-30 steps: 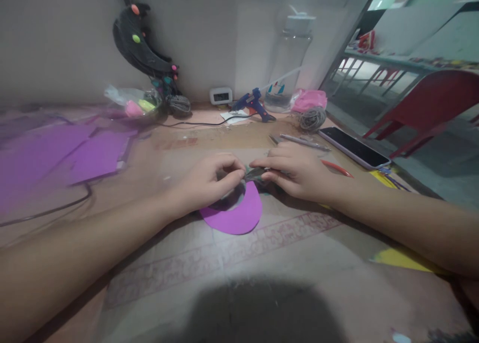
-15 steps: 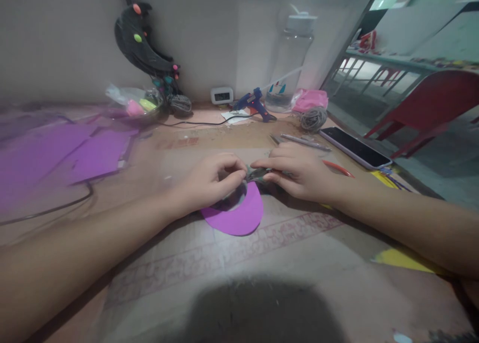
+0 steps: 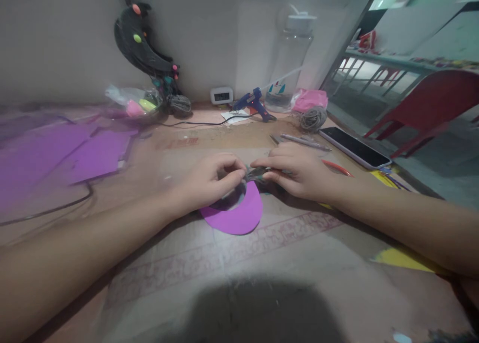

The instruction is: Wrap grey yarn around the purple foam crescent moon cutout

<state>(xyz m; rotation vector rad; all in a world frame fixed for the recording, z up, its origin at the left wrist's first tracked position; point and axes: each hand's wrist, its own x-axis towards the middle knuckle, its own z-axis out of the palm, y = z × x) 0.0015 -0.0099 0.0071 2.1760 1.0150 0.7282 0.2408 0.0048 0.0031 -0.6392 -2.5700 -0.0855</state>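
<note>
A purple crescent-shaped cutout (image 3: 243, 215), smooth like foam sheet or paper, lies under my left hand (image 3: 220, 178). Thumb and forefinger of that hand are pinched at the crescent's upper tip. Dark grey-green strands that look like yarn (image 3: 256, 173) stretch from there to my right hand (image 3: 295, 171), whose thumb and forefinger close on them. Exactly how the strands meet the crescent is hidden by the fingers. Behind the right hand, a pen (image 3: 305, 142) and an orange-red curved handle (image 3: 338, 168) show on the table.
A blue glue gun (image 3: 254, 103), small clock (image 3: 221, 96), clear bottle (image 3: 288, 58) and grey yarn ball (image 3: 313, 118) stand along the back. Purple sheets (image 3: 97, 156) cover the left side. A phone (image 3: 355, 147) lies at right. A black crescent decoration (image 3: 136, 43) hangs above.
The purple crescent has shifted very slightly up and to the left. Both hands keep the same pinch in nearly the same place.
</note>
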